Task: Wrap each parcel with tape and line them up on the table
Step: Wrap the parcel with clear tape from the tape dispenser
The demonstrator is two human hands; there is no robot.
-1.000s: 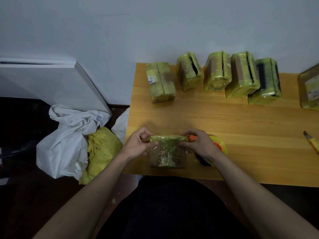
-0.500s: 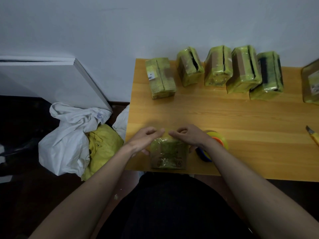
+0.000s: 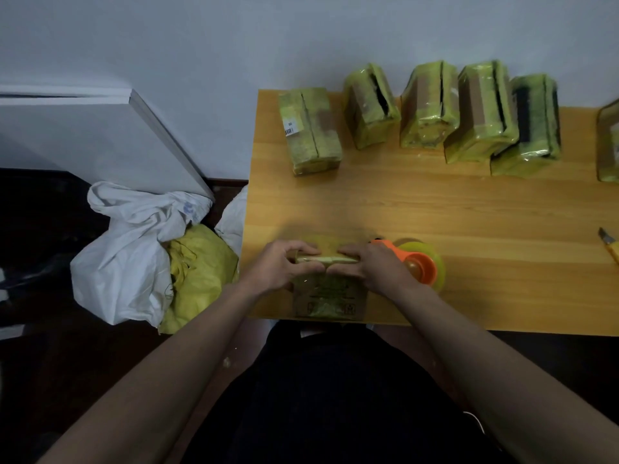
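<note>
Head view: left hand [image 3: 279, 264] & right hand [image 3: 371, 267], fingers curled, both grip parcel [image 3: 330, 294] top edge; brown box w/ yellow-green tape.

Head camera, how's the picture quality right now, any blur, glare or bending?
Head view: dim, with a dark floor; wide-angle bending curves the table edge; the far parcels are slightly smeared; small glints show on their tape; both hands, left and right, on the near parcel are fairly sharp.
</note>
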